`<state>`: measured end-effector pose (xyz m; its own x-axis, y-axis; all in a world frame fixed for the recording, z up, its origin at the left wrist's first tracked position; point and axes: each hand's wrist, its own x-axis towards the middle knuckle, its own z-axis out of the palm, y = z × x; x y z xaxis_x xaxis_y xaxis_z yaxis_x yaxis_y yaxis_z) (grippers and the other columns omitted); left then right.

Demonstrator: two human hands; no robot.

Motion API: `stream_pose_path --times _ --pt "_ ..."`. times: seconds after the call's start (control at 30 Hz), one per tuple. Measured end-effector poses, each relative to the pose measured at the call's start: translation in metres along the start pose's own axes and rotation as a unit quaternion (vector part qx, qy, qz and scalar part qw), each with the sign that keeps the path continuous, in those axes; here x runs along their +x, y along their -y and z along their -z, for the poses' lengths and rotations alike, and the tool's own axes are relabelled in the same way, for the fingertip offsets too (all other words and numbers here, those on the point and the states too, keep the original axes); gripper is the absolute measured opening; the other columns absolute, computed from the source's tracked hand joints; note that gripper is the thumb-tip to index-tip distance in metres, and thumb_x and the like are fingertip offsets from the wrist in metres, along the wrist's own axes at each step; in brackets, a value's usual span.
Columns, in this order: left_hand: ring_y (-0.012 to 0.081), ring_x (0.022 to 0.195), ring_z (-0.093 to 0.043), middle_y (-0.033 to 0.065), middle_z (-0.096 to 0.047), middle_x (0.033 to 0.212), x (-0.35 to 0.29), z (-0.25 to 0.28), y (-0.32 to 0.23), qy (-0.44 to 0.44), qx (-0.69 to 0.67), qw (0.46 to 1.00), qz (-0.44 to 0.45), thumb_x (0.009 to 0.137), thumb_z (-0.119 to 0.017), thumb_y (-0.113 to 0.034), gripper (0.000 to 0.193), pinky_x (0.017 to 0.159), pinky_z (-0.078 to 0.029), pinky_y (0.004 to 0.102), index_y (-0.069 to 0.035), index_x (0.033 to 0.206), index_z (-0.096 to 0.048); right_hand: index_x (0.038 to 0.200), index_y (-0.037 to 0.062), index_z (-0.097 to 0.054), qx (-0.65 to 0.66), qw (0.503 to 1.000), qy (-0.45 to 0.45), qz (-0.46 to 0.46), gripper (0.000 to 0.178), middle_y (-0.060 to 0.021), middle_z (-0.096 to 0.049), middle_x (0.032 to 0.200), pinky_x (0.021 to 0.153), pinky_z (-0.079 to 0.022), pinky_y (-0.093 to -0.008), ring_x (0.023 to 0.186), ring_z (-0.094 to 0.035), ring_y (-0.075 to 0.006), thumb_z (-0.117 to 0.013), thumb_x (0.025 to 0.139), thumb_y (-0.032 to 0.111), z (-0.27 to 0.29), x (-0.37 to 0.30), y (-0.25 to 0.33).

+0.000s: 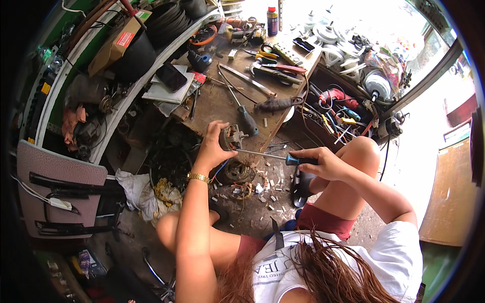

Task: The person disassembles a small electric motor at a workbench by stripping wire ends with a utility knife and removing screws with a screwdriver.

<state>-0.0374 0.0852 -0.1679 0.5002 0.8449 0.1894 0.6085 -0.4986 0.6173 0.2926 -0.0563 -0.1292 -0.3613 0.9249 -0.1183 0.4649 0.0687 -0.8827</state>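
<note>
My left hand (214, 146) grips a small metal electric motor (233, 135) at the near edge of the wooden workbench (207, 111). In my right hand (326, 164) is a screwdriver (268, 155) with a blue and black handle. Its long shaft points left, and the tip meets the motor's lower side near my left thumb; whether it sits on a screw is too small to tell. A second screwdriver (247, 121) lies on the bench just right of the motor. Below my hands, another motor part with copper windings (239, 171) rests near the floor.
A hammer (256, 65), pliers (265, 54) and a spray can (272, 22) are farther back on the bench. A phone (172, 77) lies on white paper at left. At right stands a drawer of tools with a red power tool (338, 97). Small white pieces (273, 198) litter the floor.
</note>
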Motion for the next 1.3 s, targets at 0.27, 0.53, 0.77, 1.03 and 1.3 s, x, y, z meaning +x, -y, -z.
stream_pose_path --times 0.27,0.53,0.77,1.03,1.3 --pt "0.0332 0.129 -0.047 0.0128 -0.046 0.135 -0.003 -0.003 0.001 -0.006 -0.002 1.0 0.005 0.054 -0.089 -0.008 0.082 0.108 -0.041 0.0395 -0.009 0.126 -0.049 0.134 0.0127 -0.06 -0.012 1.0 0.002 0.009 0.049 -0.0176 -0.07 0.11 0.086 -0.051 -0.0353 0.093 -0.07 -0.0259 -0.07 0.086 0.017 -0.006 0.003 -0.003" --pt "0.0353 0.128 -0.046 0.0135 -0.044 0.136 -0.005 -0.002 0.0 -0.007 -0.01 1.0 -0.011 0.054 -0.088 -0.007 0.085 0.108 -0.042 0.0418 -0.012 0.128 -0.048 0.14 0.0143 -0.054 0.113 0.983 0.087 -0.115 0.049 -0.0072 -0.069 0.083 0.059 -0.05 -0.0293 0.062 -0.062 -0.0147 -0.065 0.092 0.021 0.0 0.011 -0.004" --pt "0.0363 0.126 -0.047 0.0142 -0.044 0.134 -0.009 -0.004 0.003 -0.009 -0.029 0.999 -0.02 0.054 -0.088 -0.005 0.088 0.106 -0.043 0.0423 -0.014 0.131 -0.048 0.145 0.0178 -0.046 0.33 0.88 0.19 -0.285 0.045 -0.0025 -0.061 0.073 0.037 -0.035 -0.0208 0.043 -0.048 -0.0072 -0.054 0.101 0.024 0.016 0.031 0.011" --pt "0.0366 0.126 -0.047 0.0141 -0.043 0.134 -0.011 -0.007 0.001 -0.018 -0.026 0.999 -0.021 0.053 -0.087 -0.004 0.088 0.105 -0.044 0.0426 -0.015 0.131 -0.048 0.138 0.0187 -0.048 0.51 0.737 0.236 -0.376 0.037 -0.0055 -0.059 0.07 0.033 -0.03 -0.0206 0.041 -0.046 -0.0092 -0.051 0.103 0.028 0.014 0.037 -0.015" --pt "0.036 0.126 -0.047 0.0126 -0.042 0.136 -0.01 -0.007 0.003 0.007 -0.023 1.0 -0.003 0.055 -0.088 -0.006 0.089 0.107 -0.043 0.0423 -0.016 0.133 -0.047 0.127 0.0137 -0.062 -0.238 0.964 0.101 0.056 0.041 -0.0154 -0.071 0.087 0.07 -0.053 -0.0417 0.074 -0.068 -0.034 -0.068 0.087 0.023 0.037 0.053 0.033"
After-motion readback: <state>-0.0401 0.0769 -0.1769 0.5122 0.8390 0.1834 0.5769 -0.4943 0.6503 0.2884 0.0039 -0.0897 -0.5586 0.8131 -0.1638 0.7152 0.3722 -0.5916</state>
